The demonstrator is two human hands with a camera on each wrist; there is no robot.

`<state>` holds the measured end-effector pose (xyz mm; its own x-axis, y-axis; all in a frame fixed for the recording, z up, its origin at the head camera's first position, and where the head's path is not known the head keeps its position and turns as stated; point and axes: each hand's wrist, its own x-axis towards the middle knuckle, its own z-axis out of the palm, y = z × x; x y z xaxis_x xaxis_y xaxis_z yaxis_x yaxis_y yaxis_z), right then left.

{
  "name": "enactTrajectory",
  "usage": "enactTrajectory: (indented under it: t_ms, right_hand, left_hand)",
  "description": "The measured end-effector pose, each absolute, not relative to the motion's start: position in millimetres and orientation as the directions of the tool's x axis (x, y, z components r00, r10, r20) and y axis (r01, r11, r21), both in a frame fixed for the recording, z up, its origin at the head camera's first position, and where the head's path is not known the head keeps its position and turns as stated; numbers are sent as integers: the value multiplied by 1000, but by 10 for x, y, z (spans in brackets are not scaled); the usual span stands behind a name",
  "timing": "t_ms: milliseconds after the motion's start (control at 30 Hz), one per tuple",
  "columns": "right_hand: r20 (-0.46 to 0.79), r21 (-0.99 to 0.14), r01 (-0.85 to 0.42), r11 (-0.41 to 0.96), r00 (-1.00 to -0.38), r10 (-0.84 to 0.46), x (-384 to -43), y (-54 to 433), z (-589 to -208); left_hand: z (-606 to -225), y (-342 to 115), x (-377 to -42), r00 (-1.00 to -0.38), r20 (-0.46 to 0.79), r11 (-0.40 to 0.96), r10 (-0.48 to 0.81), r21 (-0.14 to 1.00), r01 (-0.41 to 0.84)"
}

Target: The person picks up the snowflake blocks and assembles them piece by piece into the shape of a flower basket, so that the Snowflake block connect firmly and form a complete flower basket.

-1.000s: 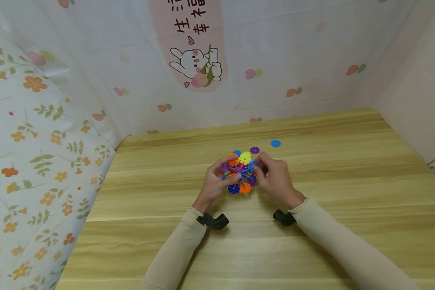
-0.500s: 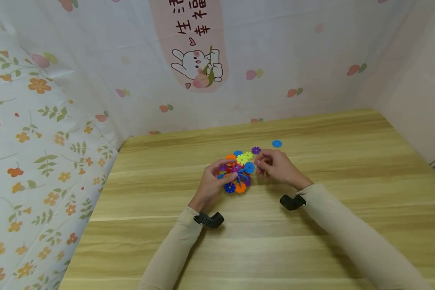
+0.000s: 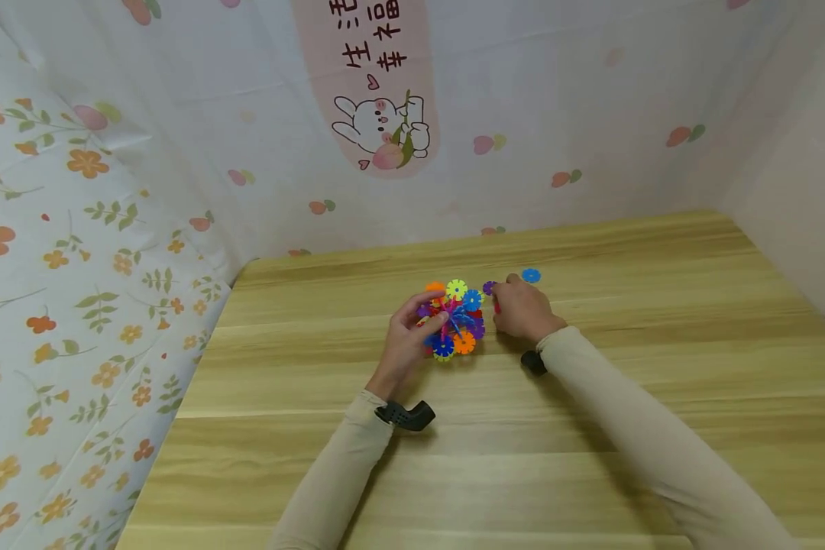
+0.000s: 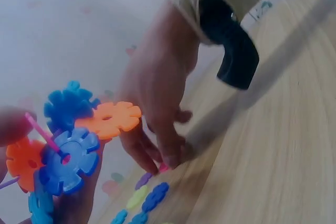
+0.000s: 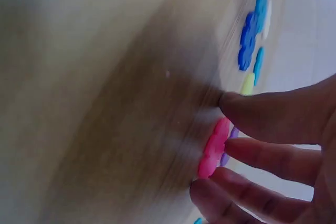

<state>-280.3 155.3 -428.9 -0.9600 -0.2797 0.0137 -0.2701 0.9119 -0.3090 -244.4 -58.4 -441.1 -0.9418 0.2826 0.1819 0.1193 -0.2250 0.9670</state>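
Observation:
My left hand [image 3: 404, 334] grips a rounded cluster of notched flower-shaped plastic discs [image 3: 463, 319], thumb and fingers on its left side. Thin pink and blue sticks meet at its middle. Outer discs are orange, blue, yellow and purple; in the left wrist view a blue disc [image 4: 71, 161] faces the camera. To the right of the cluster, my right hand [image 3: 525, 312] reaches down to the tabletop. Its spread fingers touch a pink disc [image 5: 214, 148] that lies on the wood; the thumb stands slightly apart from that disc. The hand largely hides the pink disc in the head view.
A purple disc [image 3: 490, 288] lies just beyond the right fingertips, and a light blue disc [image 3: 532, 276] farther back right. Blue discs [image 4: 155, 196] and a yellow disc [image 4: 137, 197] also lie on the table [image 3: 591, 458]. Printed cloth [image 3: 522, 92] hangs behind it.
My right hand has let go of a blue disc on the cluster, drawn off to the right, then lowered to the pink disc on the table. The left hand still holds the cluster, slightly turned.

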Motion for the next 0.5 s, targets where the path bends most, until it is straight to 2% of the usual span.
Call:
enactTrajectory:
  t_ms: [100, 200, 333, 433, 500]
  right_hand:
    - [-27, -293, -260, 920, -960, -280, -2833, 1585, -4295]
    - [-48, -370, -279, 886, -947, -319, -2838, 1647, -4304]
    - [-45, -576, -256, 776, -938, -343, -2773, 1768, -4273]
    - [-59, -767, -183, 615, -934, -352, -2677, 1830, -4205]
    - [-68, -854, -133, 503, -930, -362, -2615, 1843, -4158]
  left_hand:
    - [-4414, -547, -2432, -942, 179, -266, 282, 959, 102]
    - [-4417, -512, -2429, -953, 158, -308, 257, 948, 74]
    - [-4393, -460, -2430, -968, 126, -319, 215, 946, 52]
    - [-4370, -424, -2429, -980, 88, -286, 178, 958, 34]
    - [-4369, -408, -2429, -987, 62, -254, 147, 967, 23]
